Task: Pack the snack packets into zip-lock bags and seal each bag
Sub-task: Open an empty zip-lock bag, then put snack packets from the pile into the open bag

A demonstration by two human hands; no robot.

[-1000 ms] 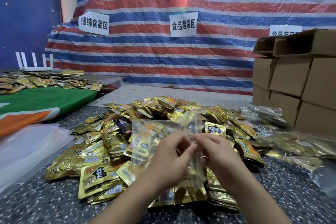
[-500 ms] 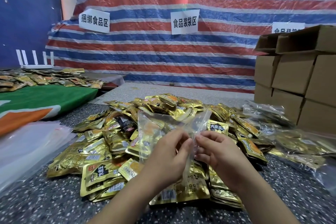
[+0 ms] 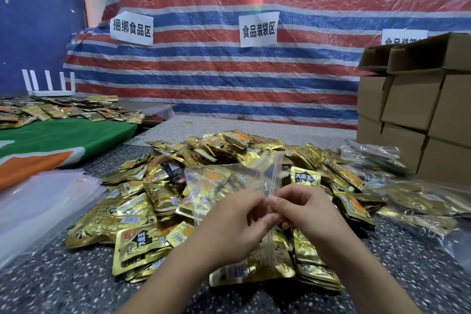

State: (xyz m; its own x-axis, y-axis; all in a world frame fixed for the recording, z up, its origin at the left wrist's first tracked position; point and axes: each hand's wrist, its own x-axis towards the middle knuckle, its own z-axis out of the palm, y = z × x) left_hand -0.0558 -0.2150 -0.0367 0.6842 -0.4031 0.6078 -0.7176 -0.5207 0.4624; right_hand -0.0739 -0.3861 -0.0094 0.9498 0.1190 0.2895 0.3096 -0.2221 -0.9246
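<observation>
- Above the heaped gold foil snack packets [image 3: 142, 214], left hand [image 3: 229, 227] and right hand [image 3: 305, 214] pinch a clear zip-lock bag [image 3: 229, 181], seemingly unsealed.
- At 3 o'clock, filled bags [image 3: 418, 201] lie; most packets look unpacked.

"食品装袋区" on tarp sign [image 3: 258, 29]

Before me, the snack packets [image 3: 158, 201] are gold with black and orange print, lying on a dark speckled table [image 3: 63, 283]. The tarp [image 3: 229, 79] behind carries red, blue and white stripes. The cloth [image 3: 58, 140] to my left is green and orange; the boxes [image 3: 418, 99] are plain brown.
</observation>
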